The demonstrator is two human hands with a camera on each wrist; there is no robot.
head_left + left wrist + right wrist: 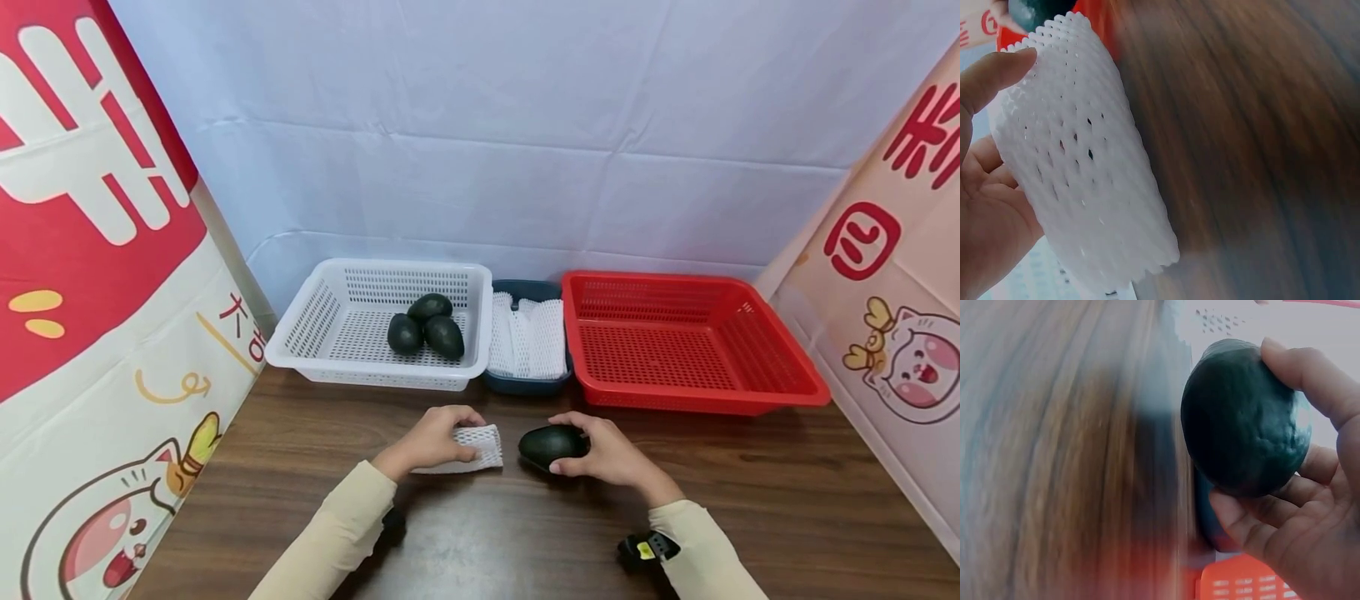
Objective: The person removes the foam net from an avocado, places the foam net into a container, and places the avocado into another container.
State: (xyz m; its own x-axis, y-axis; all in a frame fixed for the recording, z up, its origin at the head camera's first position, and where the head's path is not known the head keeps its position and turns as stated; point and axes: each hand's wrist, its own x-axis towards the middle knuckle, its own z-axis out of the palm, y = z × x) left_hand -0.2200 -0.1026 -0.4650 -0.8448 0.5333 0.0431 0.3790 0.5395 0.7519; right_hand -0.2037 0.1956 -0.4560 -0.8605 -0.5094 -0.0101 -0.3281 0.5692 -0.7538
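Observation:
A white foam net sleeve point(480, 446) is pinched in my left hand point(435, 439), its mouth turned toward the right. In the left wrist view the foam net sleeve point(1079, 150) looks flattened, with the thumb laid on its near face. Across a small gap, my right hand point(609, 450) grips a dark green avocado point(553, 446) by one end, narrow tip toward the sleeve. The right wrist view shows the avocado point(1241, 419) between thumb and fingers. Sleeve and avocado are apart, both low over the wooden table point(495, 533).
Behind the hands stand a white basket point(375, 377) holding several avocados point(444, 337), a dark blue tray point(528, 386) with several white foam net sleeves point(527, 337), and a red basket point(697, 400) at the right. Printed cloths point(112, 333) hang at the sides.

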